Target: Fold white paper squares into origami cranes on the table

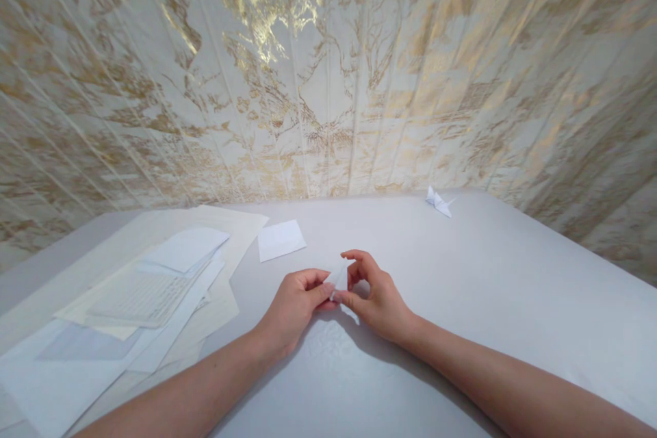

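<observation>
Between my two hands, just above the table, is a small folded piece of white paper (339,276) with a pointed top. My left hand (300,301) pinches its left and lower side between thumb and fingers. On the other side my right hand (377,298) has its thumb at the lower edge and its index finger bent over the tip. The fingers partly cover the paper, so its full shape is hidden. A finished-looking white origami crane (439,202) sits apart at the back right of the table.
A square of white paper (281,240) lies flat behind my left hand. Overlapping loose sheets and papers (148,294), some with writing, spread over the left side of the white table (487,274). A wall covering with a gold pattern (328,82) rises behind the table's back edge.
</observation>
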`<state>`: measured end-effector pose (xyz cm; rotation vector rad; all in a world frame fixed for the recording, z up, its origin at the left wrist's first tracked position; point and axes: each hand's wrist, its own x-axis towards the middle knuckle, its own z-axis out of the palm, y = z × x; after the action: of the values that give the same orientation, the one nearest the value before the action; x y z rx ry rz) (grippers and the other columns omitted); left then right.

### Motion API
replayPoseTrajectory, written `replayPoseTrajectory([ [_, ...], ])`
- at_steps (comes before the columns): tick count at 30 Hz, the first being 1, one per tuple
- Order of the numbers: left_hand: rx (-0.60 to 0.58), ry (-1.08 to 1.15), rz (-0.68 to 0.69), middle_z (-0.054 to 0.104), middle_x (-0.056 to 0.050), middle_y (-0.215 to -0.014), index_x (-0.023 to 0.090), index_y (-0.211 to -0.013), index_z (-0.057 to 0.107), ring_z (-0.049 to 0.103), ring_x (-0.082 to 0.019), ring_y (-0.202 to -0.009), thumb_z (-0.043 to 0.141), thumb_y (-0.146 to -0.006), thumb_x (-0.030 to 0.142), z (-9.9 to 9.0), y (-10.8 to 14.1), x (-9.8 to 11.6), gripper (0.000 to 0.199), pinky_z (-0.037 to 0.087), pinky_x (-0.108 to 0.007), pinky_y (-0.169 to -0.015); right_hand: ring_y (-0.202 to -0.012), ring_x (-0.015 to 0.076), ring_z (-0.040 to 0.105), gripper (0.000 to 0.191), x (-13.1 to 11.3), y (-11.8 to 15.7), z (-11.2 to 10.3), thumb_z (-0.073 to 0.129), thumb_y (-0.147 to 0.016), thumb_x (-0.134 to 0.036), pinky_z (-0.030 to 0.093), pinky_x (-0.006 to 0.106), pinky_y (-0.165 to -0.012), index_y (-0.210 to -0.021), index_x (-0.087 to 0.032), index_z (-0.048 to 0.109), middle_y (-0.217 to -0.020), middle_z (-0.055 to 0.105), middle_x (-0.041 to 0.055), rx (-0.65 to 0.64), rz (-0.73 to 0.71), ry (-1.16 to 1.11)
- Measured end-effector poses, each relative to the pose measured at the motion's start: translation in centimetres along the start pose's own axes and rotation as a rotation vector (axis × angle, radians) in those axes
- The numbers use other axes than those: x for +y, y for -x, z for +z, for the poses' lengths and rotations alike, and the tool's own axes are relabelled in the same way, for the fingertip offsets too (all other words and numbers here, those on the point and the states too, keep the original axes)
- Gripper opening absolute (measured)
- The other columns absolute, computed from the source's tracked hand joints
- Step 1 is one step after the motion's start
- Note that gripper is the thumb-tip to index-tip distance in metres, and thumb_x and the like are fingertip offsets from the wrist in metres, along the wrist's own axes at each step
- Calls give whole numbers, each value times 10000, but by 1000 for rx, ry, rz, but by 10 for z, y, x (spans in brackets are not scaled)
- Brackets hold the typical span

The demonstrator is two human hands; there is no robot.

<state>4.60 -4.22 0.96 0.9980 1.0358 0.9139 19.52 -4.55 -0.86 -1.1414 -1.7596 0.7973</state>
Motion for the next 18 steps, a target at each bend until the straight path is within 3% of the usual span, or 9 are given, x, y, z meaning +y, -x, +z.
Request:
replayPoseTrajectory([
  [4,-6,7,-51,639,-51,-678,101,-679,661,584,-131,-645,707,-591,315,-2,0,0,235,461,-234,-609,-650,122,560,429,7,-1,-3,587,-720,-163,463,259,-662,-1099,-205,391,-706,553,-34,74,-88,75],
  [10,48,33,-40,566,-7,-553,102,-579,636,507,-84,-517,715,-585,323,-1,1,2,234,443,-213,-520,-823,209,572,500,9,1,-7,650,-727,-244,477,370,-742,-1170,-183,425,-919,609,87,69,-366,421],
  [18,68,41,-43,571,10,-583,112,-636,613,532,-82,-506,740,-542,275,-2,1,3,227,451,-210,-504,-778,226,577,499,7,1,-9,509,-809,-247,499,389,-694,-1280,-135,388,-865,612,120,76,-533,534],
])
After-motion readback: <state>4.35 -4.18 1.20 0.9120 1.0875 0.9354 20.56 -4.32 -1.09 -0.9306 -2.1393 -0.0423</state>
